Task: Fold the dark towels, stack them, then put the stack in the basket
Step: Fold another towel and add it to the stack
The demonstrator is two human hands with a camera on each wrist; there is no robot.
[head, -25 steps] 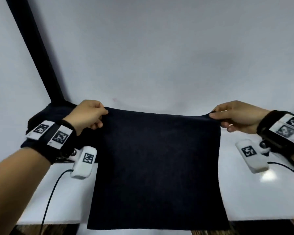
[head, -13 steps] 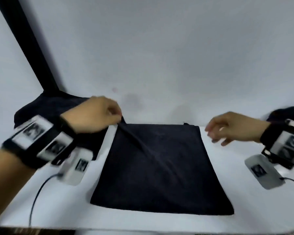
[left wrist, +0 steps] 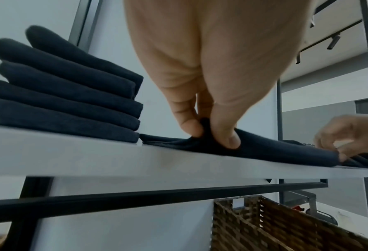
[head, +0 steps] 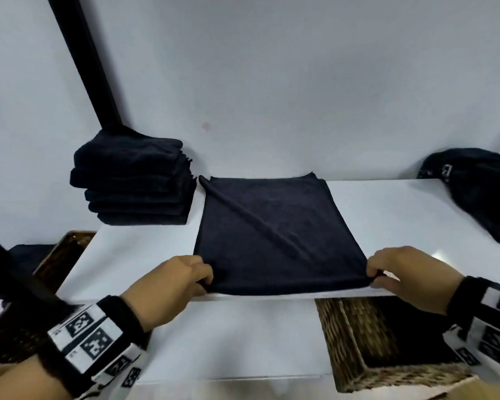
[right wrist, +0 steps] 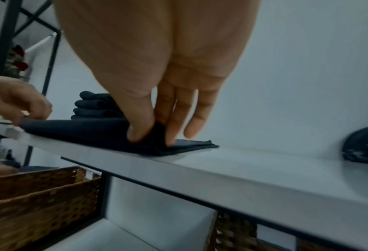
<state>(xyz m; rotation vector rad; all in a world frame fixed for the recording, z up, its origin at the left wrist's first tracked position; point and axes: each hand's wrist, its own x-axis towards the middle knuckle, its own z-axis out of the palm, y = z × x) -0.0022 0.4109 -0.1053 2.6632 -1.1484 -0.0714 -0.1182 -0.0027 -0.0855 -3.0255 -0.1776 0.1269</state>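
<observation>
Both hands (head: 176, 280) (head: 407, 274) now down at towel (head: 274, 235) near edge — pinching, seemingly.

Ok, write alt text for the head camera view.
Both hands, left hand and right hand, pinch the near corners of a dark navy towel spread flat on a white shelf. A stack of folded dark towels sits behind on the left; a brown wicker basket stands below.

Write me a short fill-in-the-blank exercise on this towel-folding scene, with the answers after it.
1. Each hand pinches a near ____ of the spread towel.
2. The stack of folded towels sits to the ____ of the spread towel.
3. The left hand and right hand hold the ____ towel.

Answers: corner; left; same
</observation>
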